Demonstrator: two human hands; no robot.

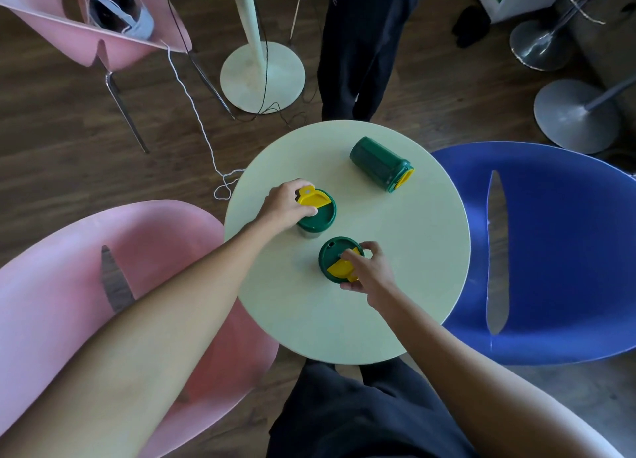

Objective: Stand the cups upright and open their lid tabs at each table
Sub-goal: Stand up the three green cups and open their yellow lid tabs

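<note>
Round pale green table (395, 285) sits under you; everything below is placed relative to it.

Pink chair (69, 285) to the table's left, its seat partly under the table's edge. Blue chair (557, 251) to the table's right, touching or nearly touching the rim; cannot tell which. A second table (261, 75), seen mostly as pedestal and base, stands beyond the far edge to the left. Someone's dark trouser legs (358, 51) stand just past the far rim. A white cord (192, 103) trails over the floor to the table's far left edge.

Three green cups on the table. Fallen cup (378, 164) lies on its side at the far right part of the top, lid end pointing right, well apart from both hands. Left cup (315, 216) stands upright left of centre, its yellow tab lifted. Near cup (339, 259) stands upright close to centre, just beside the left cup but not touching it.

Your left hand (287, 204) is curled over the left cup's lid, fingers on the rim and against the raised tab. Your right hand (370, 271) pinches the near cup's yellow tab, fingertips bunched on it, tab partly raised.
</note>
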